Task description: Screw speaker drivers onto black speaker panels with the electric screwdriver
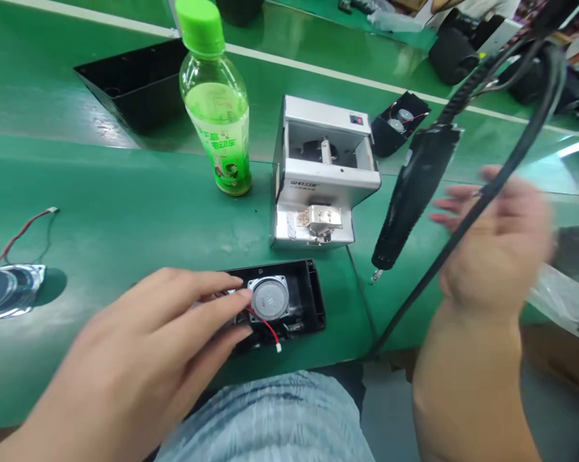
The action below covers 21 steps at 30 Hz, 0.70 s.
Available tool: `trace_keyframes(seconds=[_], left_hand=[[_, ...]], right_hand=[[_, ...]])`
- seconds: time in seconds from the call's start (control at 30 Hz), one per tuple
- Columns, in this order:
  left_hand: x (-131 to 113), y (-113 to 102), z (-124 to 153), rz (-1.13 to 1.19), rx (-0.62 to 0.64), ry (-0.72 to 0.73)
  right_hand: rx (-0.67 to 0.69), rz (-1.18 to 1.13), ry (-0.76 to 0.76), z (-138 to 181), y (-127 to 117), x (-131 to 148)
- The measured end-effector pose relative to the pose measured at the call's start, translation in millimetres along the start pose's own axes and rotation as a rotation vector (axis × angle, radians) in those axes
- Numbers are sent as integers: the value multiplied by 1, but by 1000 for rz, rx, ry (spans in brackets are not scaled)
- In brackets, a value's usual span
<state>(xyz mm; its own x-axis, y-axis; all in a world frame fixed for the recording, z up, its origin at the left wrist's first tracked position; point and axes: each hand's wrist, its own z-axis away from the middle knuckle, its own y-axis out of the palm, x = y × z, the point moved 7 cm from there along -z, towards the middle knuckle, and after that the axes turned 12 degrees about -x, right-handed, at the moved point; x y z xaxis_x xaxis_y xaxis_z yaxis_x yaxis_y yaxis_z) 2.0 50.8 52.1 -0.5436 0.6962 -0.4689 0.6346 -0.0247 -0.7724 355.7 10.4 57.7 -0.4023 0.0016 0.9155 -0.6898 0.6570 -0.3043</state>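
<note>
In front of me on the bench lies a black speaker housing [312, 301], its open side up. A round speaker [270, 299] with a square metal frame sits inside, and a red wire [268, 326] with a white plug runs over the rim. My left hand [174, 327] reaches into the housing's left part, fingers drawn together; what they grip there is mostly hidden, with a bit of silvery edge showing. A black electric screwdriver [417, 192] hangs bit down to the right. Beside it, behind its cable, my right hand [498, 237] is raised, blurred, empty, fingers apart.
A silver screw feeder [325, 173] stands behind the housing, with a green-capped bottle [217, 122] to its left. Another speaker [10, 289] lies far left. Further back are an empty black housing [135, 83] and one holding two speakers [399, 125]. A thick black cable [462, 244] loops at right.
</note>
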Motion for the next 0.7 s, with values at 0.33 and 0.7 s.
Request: trace_keyframes(seconds=[0.33, 0.7], left_hand=[[-24, 50, -17, -244, 114, 286], [-20, 53, -22, -252, 145, 298]], right_hand=[[124, -65, 125, 1, 35, -40], [-164, -460, 140, 10, 1, 28]])
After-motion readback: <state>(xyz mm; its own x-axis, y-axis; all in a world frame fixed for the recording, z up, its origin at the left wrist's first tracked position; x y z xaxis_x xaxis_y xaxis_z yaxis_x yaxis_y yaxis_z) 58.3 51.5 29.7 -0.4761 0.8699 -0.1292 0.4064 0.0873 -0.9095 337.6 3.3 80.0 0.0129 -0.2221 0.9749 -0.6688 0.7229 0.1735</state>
